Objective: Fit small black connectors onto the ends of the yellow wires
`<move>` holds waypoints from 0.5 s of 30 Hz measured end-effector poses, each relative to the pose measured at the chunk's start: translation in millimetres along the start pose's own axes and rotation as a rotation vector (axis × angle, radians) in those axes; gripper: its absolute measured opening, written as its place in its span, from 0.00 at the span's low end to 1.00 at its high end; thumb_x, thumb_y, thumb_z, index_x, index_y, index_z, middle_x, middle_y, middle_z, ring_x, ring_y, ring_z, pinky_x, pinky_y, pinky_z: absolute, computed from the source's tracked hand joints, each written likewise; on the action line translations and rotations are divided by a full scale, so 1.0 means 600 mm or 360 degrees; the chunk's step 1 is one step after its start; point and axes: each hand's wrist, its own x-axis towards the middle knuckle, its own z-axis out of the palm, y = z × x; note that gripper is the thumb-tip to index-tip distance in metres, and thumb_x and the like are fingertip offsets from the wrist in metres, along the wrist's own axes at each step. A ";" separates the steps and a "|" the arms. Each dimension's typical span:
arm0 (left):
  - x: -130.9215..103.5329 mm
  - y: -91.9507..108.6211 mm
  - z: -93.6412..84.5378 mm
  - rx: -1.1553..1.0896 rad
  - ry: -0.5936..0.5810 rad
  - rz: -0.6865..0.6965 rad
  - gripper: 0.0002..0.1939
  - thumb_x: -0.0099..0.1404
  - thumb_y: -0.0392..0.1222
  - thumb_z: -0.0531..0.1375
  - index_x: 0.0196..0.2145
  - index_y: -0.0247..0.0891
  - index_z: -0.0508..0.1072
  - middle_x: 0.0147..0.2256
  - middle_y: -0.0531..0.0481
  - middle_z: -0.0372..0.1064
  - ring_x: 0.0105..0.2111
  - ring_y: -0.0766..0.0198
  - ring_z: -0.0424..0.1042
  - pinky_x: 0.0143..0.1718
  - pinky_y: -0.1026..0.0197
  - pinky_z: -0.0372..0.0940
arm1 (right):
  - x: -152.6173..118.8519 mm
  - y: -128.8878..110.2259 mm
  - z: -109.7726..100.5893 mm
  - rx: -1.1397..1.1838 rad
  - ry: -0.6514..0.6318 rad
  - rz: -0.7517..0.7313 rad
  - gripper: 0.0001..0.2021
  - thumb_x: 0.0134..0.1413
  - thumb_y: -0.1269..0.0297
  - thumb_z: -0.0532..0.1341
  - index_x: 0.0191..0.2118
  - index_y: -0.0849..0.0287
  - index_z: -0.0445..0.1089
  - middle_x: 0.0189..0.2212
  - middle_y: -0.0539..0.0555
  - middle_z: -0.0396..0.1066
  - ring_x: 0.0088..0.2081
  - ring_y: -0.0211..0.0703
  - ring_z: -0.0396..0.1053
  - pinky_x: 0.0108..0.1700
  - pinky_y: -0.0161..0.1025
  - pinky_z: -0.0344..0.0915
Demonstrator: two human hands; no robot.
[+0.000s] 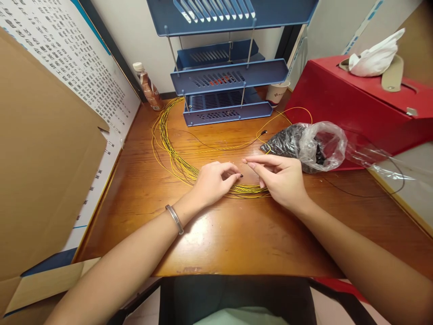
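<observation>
My left hand [216,178] pinches a small black piece [241,175] between thumb and forefinger. Its wrist wears a metal bracelet. Just to the right, my right hand [280,178] is closed in a pinch, with a tiny pale tip at the fingers that is too small to name. Under and behind both hands lies a large loose coil of thin yellow and black wire [182,169]. One wire end with a small black tip [263,132] rests behind my right hand. A clear plastic bag of small black pieces [287,137] lies open beside that hand.
A blue tiered file rack [228,117] stands at the back, with a paper cup [277,94] beside it. A drink bottle [148,88] is at back left. A red box with tissues [324,85] stands right. Cardboard [43,149] leans at left.
</observation>
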 end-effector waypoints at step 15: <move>-0.010 0.011 0.003 0.0261 0.0427 0.0285 0.09 0.66 0.48 0.67 0.36 0.40 0.77 0.34 0.51 0.80 0.32 0.60 0.73 0.43 0.54 0.59 | -0.003 0.001 0.009 0.0101 -0.0037 0.0047 0.15 0.53 0.63 0.68 0.46 0.61 0.82 0.25 0.54 0.77 0.16 0.33 0.61 0.17 0.33 0.57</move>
